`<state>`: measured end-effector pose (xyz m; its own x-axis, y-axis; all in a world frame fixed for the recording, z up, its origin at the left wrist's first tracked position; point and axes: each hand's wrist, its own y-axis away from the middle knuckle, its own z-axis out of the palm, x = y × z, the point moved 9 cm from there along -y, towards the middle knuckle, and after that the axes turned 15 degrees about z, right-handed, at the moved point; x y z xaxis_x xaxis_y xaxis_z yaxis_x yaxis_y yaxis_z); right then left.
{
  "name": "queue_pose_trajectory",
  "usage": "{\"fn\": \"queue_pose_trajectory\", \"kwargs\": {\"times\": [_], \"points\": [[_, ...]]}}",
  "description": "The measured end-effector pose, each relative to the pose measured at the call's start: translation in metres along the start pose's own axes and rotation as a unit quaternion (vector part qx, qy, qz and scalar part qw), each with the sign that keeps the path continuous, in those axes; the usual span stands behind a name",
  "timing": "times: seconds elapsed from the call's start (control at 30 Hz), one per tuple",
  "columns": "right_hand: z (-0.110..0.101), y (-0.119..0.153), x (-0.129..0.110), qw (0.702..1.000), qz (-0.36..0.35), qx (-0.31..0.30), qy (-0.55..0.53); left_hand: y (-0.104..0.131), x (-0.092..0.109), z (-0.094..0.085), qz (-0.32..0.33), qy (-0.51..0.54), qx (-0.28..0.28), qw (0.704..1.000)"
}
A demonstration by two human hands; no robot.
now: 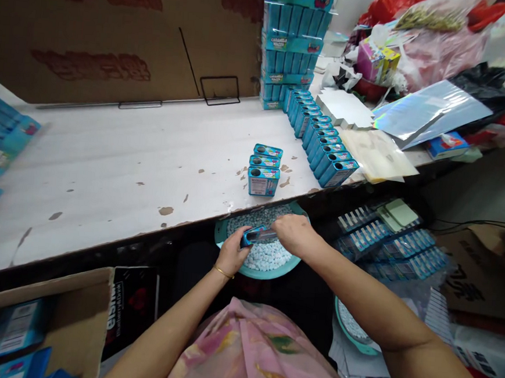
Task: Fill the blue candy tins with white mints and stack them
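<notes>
My left hand [231, 255] is wrapped round a small blue candy box [247, 239], held tilted above a teal basin [265, 275]. Small pale-blue candies [268, 258] fill much of the basin. My right hand [293, 233] is closed on a see-through, scoop-like piece [267, 235] whose near end meets the mouth of the box. The exact shape of that piece is blurred. Just beyond the basin, a short row of three blue boxes [263, 181] stands upright on the white table, with dark round holes in their tops.
A long row of similar boxes [321, 142] runs along the white table [105, 166] at right, below stacked display packs [293, 44]. A big cardboard panel [160, 30] stands behind. An open carton [80, 321] is low at left; packed trays [388, 240] lie at right.
</notes>
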<state>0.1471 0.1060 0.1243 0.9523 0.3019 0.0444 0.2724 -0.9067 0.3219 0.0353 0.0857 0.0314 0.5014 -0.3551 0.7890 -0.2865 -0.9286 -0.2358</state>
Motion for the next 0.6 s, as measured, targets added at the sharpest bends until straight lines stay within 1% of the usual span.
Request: {"fn": "queue_pose_trajectory", "kwargs": {"times": [0.07,0.1,0.17,0.2,0.23,0.27,0.3,0.33,0.4,0.47,0.5,0.53,0.6], "points": [[0.015,-0.002,0.025,0.999,0.015,-0.024,-0.022,0.008,-0.01,-0.013,-0.031,-0.003,0.019,0.999],[0.026,-0.005,0.038,0.998,0.028,-0.035,-0.036,0.013,-0.015,-0.021,-0.048,-0.003,0.032,0.998],[0.056,-0.014,0.062,0.992,0.088,-0.056,-0.071,0.023,-0.025,-0.037,-0.074,0.003,0.063,0.995],[0.075,-0.019,0.07,0.986,0.124,-0.067,-0.087,0.027,-0.029,-0.044,-0.082,0.008,0.08,0.993],[0.094,-0.025,0.073,0.979,0.158,-0.077,-0.103,0.031,-0.031,-0.049,-0.086,0.013,0.095,0.992],[0.113,-0.03,0.07,0.973,0.181,-0.086,-0.116,0.034,-0.033,-0.054,-0.09,0.017,0.108,0.99],[0.13,-0.036,0.062,0.968,0.195,-0.092,-0.127,0.036,-0.035,-0.057,-0.093,0.023,0.119,0.988],[0.145,-0.042,0.05,0.965,0.201,-0.095,-0.14,0.038,-0.036,-0.058,-0.096,0.03,0.128,0.987],[0.169,-0.054,0.023,0.959,0.207,-0.095,-0.171,0.04,-0.038,-0.059,-0.103,0.042,0.141,0.984],[0.185,-0.065,0.001,0.95,0.21,-0.096,-0.209,0.042,-0.039,-0.059,-0.109,0.048,0.149,0.982],[0.19,-0.07,-0.005,0.946,0.21,-0.098,-0.228,0.042,-0.04,-0.059,-0.111,0.048,0.151,0.981],[0.194,-0.073,-0.008,0.941,0.208,-0.099,-0.247,0.042,-0.04,-0.06,-0.113,0.047,0.154,0.981],[0.196,-0.077,-0.005,0.933,0.199,-0.1,-0.281,0.042,-0.041,-0.062,-0.114,0.046,0.159,0.98]]}}
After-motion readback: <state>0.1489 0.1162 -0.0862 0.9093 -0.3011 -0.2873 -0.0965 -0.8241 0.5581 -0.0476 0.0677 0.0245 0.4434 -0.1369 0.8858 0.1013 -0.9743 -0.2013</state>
